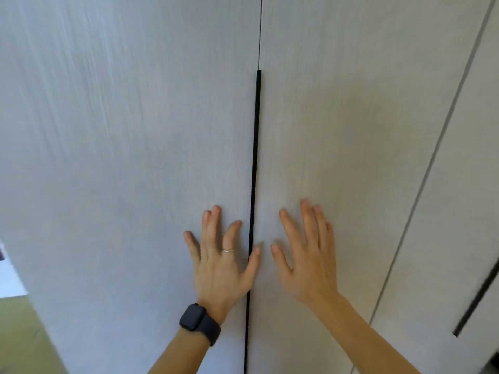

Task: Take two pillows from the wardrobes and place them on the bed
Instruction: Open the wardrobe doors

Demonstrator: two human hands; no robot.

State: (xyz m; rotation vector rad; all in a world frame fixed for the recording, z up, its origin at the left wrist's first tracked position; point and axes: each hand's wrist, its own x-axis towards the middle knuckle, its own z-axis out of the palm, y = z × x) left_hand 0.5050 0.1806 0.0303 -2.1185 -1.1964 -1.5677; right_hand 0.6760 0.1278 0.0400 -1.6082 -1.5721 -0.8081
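- While no pillow shows anywhere in the frame, I judge both are behind the closed wardrobe doors (135, 157) that fill the view, or already out of sight; I cannot tell which.
- At lower centre, the left hand (221, 263) lies flat on the left door, fingers (216, 214) spread apart and clamped on nothing, its thumb reaching onto the black handle strip (255, 157) that runs down the seam.
- Just right of that strip, the right hand (307, 257) presses flat on the right door (351, 130), fingers likewise splayed and empty.
- A dark watch (198, 319) sits on the left wrist, a thin ring (228, 250) on one finger.
- Further doors stand at the right edge of the frame; a pale olive surface shows at the lower left, unclear.
- By my reading, I cannot say how much of the job is done: no bed is in view.
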